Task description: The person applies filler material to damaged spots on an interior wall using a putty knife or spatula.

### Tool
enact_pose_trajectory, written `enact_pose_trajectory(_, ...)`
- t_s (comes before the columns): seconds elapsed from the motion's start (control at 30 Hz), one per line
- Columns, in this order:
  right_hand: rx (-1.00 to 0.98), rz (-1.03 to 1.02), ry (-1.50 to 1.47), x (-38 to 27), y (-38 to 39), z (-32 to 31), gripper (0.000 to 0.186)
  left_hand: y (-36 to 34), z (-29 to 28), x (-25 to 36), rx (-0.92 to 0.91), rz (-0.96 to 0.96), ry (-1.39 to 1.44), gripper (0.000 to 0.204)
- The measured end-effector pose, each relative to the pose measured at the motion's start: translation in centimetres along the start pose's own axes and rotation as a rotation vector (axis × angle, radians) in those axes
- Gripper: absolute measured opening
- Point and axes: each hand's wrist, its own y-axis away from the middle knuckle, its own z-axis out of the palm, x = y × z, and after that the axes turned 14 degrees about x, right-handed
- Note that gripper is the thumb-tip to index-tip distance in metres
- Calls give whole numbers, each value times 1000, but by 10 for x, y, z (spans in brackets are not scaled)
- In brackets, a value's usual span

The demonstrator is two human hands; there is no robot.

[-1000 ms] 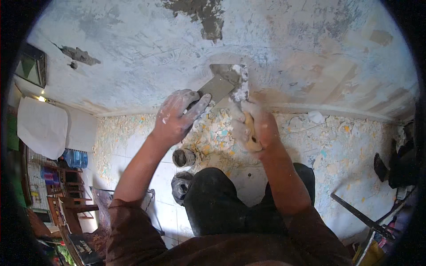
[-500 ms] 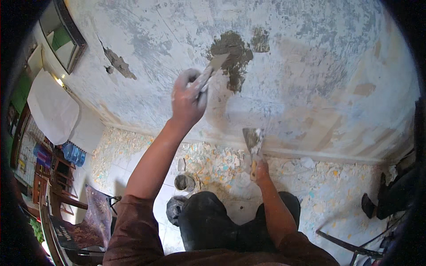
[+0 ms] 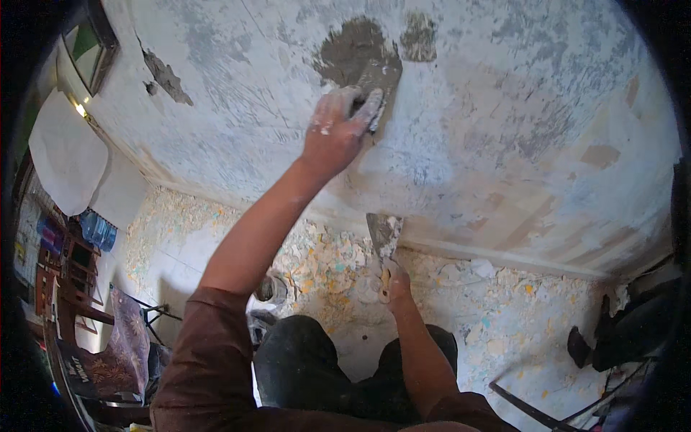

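My left hand (image 3: 340, 124), smeared with white, is closed on a putty knife (image 3: 381, 78). Its blade lies against the lower right part of a wet grey plaster patch (image 3: 351, 47) on the wall (image 3: 252, 129); the hand covers much of the handle. Lower down and to the right, my right hand (image 3: 393, 282) grips a second, wider putty knife (image 3: 384, 232) by its light handle. That blade points up toward the wall's foot and carries pale filler. A smaller grey patch (image 3: 419, 37) sits right of the large one.
Scraped flakes (image 3: 317, 263) litter the floor along the wall. A small bucket (image 3: 272, 289) stands partly behind my left arm. Broken plaster (image 3: 165, 75) marks the wall's left. A cloth-draped chair (image 3: 133, 338) is at left, a metal frame (image 3: 533, 405) at lower right.
The left hand has moved rightward with its putty knife, which now lies flatter across the grey patch's lower right. The right hand stays low with its knife. The whole view has shifted slightly.
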Motion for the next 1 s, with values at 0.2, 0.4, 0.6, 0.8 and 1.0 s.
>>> enact_pose_trajectory(0.2, -171, -38, -209, -44, 58, 30, 15, -18, -26, 4, -57, 4, 65, 51)
enact_pose_trajectory(0.4, -78, -5, 52, -25, 34, 27, 34, -45, -3, 4, -70, 156, 4, 47)
enact_pose_trajectory(0.6, 21, 25, -70, -14, 24, 23, 31, 3, -32, -6, -265, 222, -7, 49)
enact_pose_trajectory(0.8, -100, 68, 7, -15, 25, 21, 42, -59, -27, 4, -135, 215, 49, 49)
enact_pose_trajectory(1.0, 88, -126, 201, 36, -30, 4, 39, -9, -26, -13, -241, 338, 47, 46)
